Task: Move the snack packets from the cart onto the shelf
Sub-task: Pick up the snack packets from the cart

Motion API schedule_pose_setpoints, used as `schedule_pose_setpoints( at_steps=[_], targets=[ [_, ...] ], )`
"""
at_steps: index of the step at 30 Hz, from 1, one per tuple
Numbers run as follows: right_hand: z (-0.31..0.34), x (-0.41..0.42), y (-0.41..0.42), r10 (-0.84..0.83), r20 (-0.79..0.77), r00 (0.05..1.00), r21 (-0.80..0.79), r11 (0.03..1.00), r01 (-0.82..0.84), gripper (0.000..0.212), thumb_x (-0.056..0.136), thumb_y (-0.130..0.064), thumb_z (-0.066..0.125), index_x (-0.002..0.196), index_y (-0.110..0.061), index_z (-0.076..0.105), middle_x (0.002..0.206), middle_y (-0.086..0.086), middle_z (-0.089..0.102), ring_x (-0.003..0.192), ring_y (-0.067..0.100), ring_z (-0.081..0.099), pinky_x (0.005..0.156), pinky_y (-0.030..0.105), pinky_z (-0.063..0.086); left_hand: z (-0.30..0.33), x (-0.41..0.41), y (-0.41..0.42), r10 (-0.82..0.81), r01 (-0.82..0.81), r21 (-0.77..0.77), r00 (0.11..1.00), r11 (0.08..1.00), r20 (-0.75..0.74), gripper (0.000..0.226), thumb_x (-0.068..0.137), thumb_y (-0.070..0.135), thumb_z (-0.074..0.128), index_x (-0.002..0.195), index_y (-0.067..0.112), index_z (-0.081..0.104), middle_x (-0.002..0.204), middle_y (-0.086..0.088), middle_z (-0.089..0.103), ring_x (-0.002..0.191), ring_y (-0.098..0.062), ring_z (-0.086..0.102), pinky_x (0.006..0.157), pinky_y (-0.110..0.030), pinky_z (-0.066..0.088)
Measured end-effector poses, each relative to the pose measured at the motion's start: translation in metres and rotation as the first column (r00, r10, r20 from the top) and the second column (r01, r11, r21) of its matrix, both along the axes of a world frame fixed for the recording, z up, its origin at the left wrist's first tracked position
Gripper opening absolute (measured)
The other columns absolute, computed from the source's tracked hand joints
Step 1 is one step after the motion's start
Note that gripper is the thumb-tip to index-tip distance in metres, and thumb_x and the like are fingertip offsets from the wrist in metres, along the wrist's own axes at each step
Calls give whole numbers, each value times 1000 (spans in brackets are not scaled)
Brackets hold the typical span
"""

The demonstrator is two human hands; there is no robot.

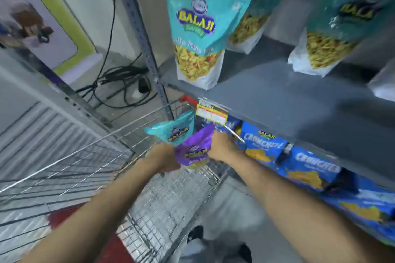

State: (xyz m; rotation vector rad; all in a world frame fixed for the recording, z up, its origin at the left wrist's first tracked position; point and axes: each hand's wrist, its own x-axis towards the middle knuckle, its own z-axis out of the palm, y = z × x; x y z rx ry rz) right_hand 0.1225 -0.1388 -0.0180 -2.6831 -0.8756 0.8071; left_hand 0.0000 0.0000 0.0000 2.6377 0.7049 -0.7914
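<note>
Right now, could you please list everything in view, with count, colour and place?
Teal packets on shelf: three clear, standing on the grey upper shelf; a fourth pale edge at far right.
Blue packets: at least three, in a row under that shelf.
Price tag: one, yellow and white, on the shelf edge.
Cart: one, wire, lower left.
Cables: black, on the floor behind.
Teal packet: one, in the left hand.
Purple packet: one, between both hands.
Right hand: at the purple packet's top; grip unclear.

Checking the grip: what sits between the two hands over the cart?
In the head view, a purple packet sits between left hand and right hand.
</note>
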Motion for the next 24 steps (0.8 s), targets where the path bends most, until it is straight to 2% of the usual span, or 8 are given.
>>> schedule_pose_setpoints(
  at_steps=[4,6,8,12,15,18,21,24],
  targets=[
    [-58,21,4,-318,-350,881,3,940,340,56,66,-21,75,118,-7,59,117,12,67,105,33,64,90,40,55,-78,-29,18,83,-133,-174,960,976,-269,53,78,60,65,95,10,64,109,-12,69,97,-26,67,90,-32,53],
    [-72,22,7,-352,-574,740,18,898,440,50,67,-20,83,109,-13,56,108,3,68,97,25,64,80,35,54,-102,-35,11,364,-362,-439,928,822,-84,70,79,43,74,129,1,50,125,-14,59,110,-18,62,98,-34,48],
    [-86,25,15,-310,-638,704,73,887,457,41,66,-26,87,97,-16,61,102,-3,71,96,20,67,77,32,54,-115,-29,-1,630,-392,-674,764,626,140,44,83,16,72,120,-3,57,97,-4,64,78,9,63,78,-22,50],
    [-151,37,22,-278,-597,753,207,853,479,94,26,-74,81,103,-22,69,100,-4,77,97,18,71,93,43,56,-125,-12,-9,842,-358,-815,469,456,266,19,92,15,60,111,16,65,103,5,70,84,15,63,83,-12,48],
    [-139,24,16,-250,-569,783,334,801,498,83,34,-80,77,94,-22,74,90,1,79,86,19,74,84,49,59,-112,-15,-6,847,-323,-814,408,484,342,19,92,5,59,110,7,64,87,22,73,82,13,64,79,-9,48],
    [-66,0,7,-263,-611,747,457,653,604,46,63,-42,85,89,-6,75,94,17,78,80,16,66,82,47,58,-65,-18,-2,794,-245,-792,433,559,426,10,91,2,59,90,9,66,65,27,69,64,14,58,65,-6,46],
    [-5,-17,-8,-178,-671,720,565,506,652,10,76,-13,79,86,-14,75,80,-7,77,75,6,65,71,23,57,-5,-19,-1,746,-155,-770,423,619,514,18,88,10,65,75,23,69,63,24,68,61,10,54,61,-9,47],
    [56,-28,-29,-146,-671,726,656,339,675,11,77,-10,77,80,-21,74,67,-18,74,67,-2,66,66,17,54,64,-10,-20,679,-5,-735,388,678,623,17,83,16,67,78,30,75,71,26,72,67,10,60,66,-10,51]
  ],
)
